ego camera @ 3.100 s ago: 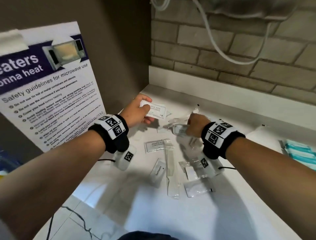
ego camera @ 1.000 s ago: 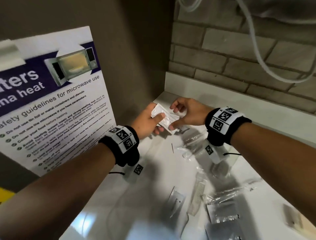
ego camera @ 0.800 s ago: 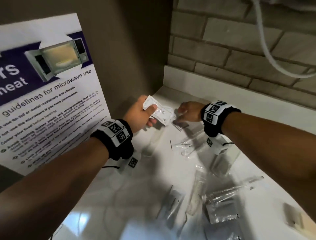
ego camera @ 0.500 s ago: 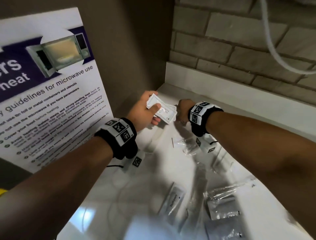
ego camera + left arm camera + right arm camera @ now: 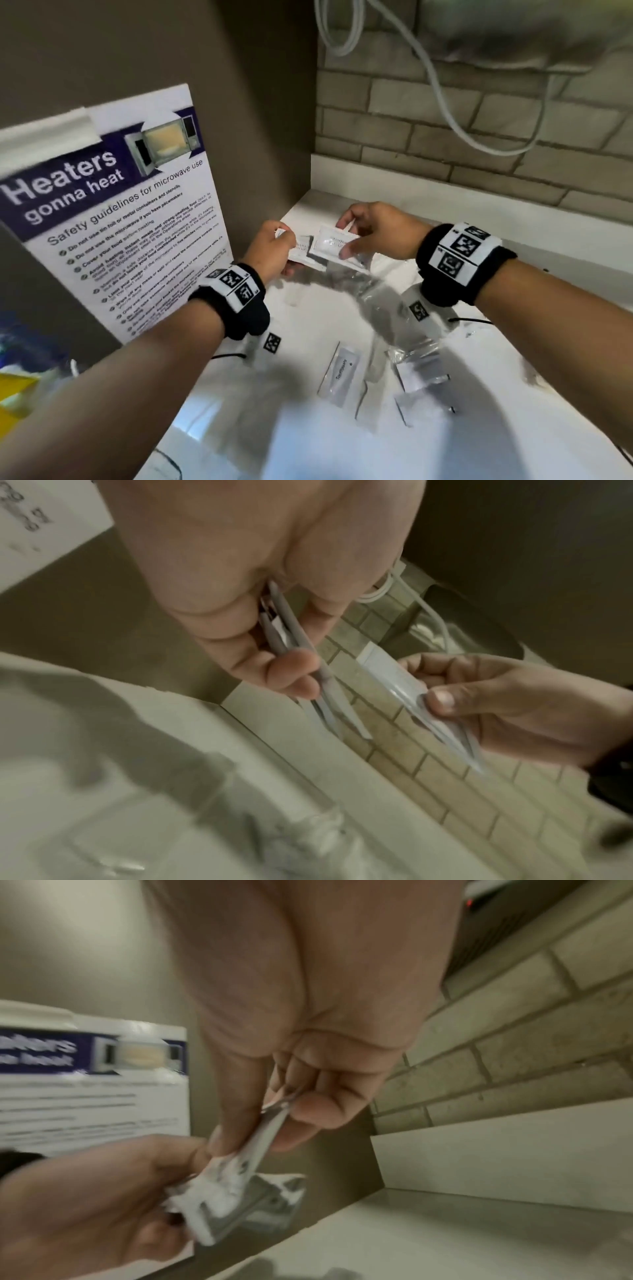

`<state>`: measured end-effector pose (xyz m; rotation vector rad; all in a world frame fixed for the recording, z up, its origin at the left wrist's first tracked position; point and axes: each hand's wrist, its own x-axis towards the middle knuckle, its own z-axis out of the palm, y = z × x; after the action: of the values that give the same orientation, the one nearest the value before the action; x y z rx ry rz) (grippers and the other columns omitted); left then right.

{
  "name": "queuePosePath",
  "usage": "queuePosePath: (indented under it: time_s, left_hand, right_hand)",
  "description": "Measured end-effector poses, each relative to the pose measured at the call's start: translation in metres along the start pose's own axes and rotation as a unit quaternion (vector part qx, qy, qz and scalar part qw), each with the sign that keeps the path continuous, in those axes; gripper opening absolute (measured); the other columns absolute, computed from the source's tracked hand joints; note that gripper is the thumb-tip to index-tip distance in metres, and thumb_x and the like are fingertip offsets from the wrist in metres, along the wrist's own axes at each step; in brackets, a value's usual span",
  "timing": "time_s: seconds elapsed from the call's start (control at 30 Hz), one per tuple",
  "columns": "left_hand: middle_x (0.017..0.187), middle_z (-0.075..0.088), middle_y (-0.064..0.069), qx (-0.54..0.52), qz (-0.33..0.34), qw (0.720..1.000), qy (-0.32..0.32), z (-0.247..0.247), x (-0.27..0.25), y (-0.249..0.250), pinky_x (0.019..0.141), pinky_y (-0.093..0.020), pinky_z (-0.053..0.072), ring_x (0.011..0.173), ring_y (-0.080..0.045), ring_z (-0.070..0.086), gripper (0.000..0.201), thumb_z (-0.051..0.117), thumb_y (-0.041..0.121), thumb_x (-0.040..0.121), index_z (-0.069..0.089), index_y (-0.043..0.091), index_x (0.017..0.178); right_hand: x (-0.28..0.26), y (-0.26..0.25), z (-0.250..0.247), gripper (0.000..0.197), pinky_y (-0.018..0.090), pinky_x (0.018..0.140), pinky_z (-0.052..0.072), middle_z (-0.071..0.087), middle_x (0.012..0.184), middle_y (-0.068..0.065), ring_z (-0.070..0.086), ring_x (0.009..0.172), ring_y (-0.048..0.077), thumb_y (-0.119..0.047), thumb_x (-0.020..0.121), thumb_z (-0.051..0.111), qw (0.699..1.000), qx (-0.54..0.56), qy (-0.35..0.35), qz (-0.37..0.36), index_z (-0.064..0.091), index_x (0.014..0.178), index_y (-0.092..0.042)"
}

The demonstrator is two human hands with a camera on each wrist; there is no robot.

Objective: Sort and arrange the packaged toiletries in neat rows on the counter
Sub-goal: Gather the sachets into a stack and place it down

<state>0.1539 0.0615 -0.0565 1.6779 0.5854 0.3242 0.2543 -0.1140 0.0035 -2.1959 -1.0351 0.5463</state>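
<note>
As sachets gather: align edges before stacking.
Left hand (image 5: 270, 248): grips a sachet stack (image 5: 298, 251).
Right hand (image 5: 373, 231): pinches one white sachet (image 5: 330, 244).

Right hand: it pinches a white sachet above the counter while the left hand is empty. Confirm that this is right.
Not quite. The left hand is not empty: it grips a small stack of flat sachets, as the left wrist view shows edge-on. The rest holds: the right hand pinches a white sachet above the counter.
</note>
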Motion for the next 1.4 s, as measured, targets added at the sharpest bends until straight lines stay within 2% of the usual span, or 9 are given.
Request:
queuePosePath:
  time_s: [0.2,0.3,0.4,0.53,0.67,0.77,0.9,1.13,1.4]
  left_hand:
    - [0.076,0.059,-0.007,-0.072,0.014,0.984,-0.160,0.028,-0.046,0.022,0.039,-0.020,0.038,0.053,-0.014,0.058,0.037,0.046,0.050,0.096,0.051,0.014,0.097]
    - [0.090,0.062,-0.001,0.064,0.059,0.978,-0.188,0.039,-0.063,0.012,0.046,-0.024,0.048,0.073,-0.014,0.061,0.027,0.064,0.035,0.090,0.048,0.019,0.105]
    - [0.095,0.062,-0.009,0.082,0.076,0.975,-0.193,0.042,-0.072,-0.004,0.045,-0.023,0.051,0.071,-0.020,0.064,0.027,0.066,0.020,0.090,0.044,0.018,0.106]
    - [0.105,0.063,-0.016,0.083,0.060,0.981,-0.163,0.033,-0.073,-0.009,0.053,-0.033,0.056,0.078,-0.026,0.067,0.032,0.066,0.020,0.090,0.045,0.014,0.113]
    - [0.112,0.063,-0.019,0.090,0.053,0.981,-0.165,0.034,-0.073,-0.010,0.069,-0.050,0.059,0.092,-0.036,0.069,0.035,0.067,0.021,0.090,0.044,0.013,0.115]
    - [0.110,0.063,-0.018,0.084,0.052,0.980,-0.172,0.039,-0.074,-0.008,0.063,-0.042,0.059,0.089,-0.036,0.070,0.033,0.067,0.021,0.089,0.045,0.014,0.113]
    - [0.111,0.063,-0.020,0.077,0.054,0.981,-0.168,0.041,-0.069,-0.005,0.053,-0.032,0.058,0.078,-0.030,0.070,0.031,0.067,0.021,0.090,0.045,0.014,0.110]
    - [0.115,0.062,-0.021,0.061,0.059,0.987,-0.138,0.039,-0.052,-0.002,0.049,-0.027,0.057,0.077,-0.027,0.069,0.034,0.066,0.019,0.090,0.045,0.010,0.115]
    - [0.109,0.064,-0.018,0.057,0.068,0.985,-0.146,0.050,-0.031,0.011,0.045,-0.026,0.052,0.071,-0.023,0.070,0.029,0.066,0.019,0.090,0.044,0.016,0.109]
  right_hand:
    - [-0.053,-0.011,0.017,0.036,0.026,0.060,0.045,0.064,0.077,0.002,0.054,0.059,0.011,-0.020,0.065,0.089,0.997,-0.032,0.066,0.006,0.060,0.085,-0.017]
    - [-0.079,-0.002,0.024,0.047,0.026,0.060,0.042,0.060,0.080,-0.002,0.054,0.066,0.014,-0.035,0.061,0.090,0.989,-0.080,0.110,0.058,0.058,0.089,-0.015]
    - [-0.118,0.007,0.030,0.092,0.031,0.084,0.048,0.052,0.124,0.005,0.055,0.103,0.020,-0.059,0.058,0.082,0.973,-0.159,0.073,0.149,0.047,0.131,-0.016]
    - [-0.170,0.022,0.049,0.150,0.045,0.115,0.030,-0.001,0.161,0.006,0.021,0.146,0.031,-0.083,0.041,0.072,0.933,-0.171,-0.051,0.314,-0.001,0.154,-0.018]
    - [-0.188,0.017,0.074,0.114,0.047,0.118,0.022,0.005,0.157,0.018,0.009,0.145,0.035,-0.073,0.061,0.071,0.922,-0.179,-0.096,0.330,0.040,0.142,0.001]
    - [-0.166,0.025,0.090,0.108,0.044,0.102,0.043,0.031,0.134,0.014,0.038,0.124,0.033,-0.066,0.052,0.081,0.925,-0.170,-0.051,0.337,0.050,0.128,0.003]
    - [-0.124,0.048,0.097,0.076,0.041,0.098,0.042,0.033,0.130,0.011,0.032,0.123,0.032,-0.069,0.042,0.082,0.923,-0.177,-0.070,0.334,0.071,0.091,-0.012]
    - [-0.052,0.069,0.105,0.115,0.053,0.111,0.033,0.006,0.155,0.018,0.023,0.138,0.047,-0.060,0.032,0.088,0.928,-0.169,-0.092,0.319,0.057,0.131,-0.012]
    - [-0.089,0.055,0.039,0.094,0.035,0.105,0.037,0.043,0.146,0.005,0.042,0.134,0.026,-0.041,0.068,0.084,0.942,-0.113,-0.031,0.316,0.038,0.146,-0.017]
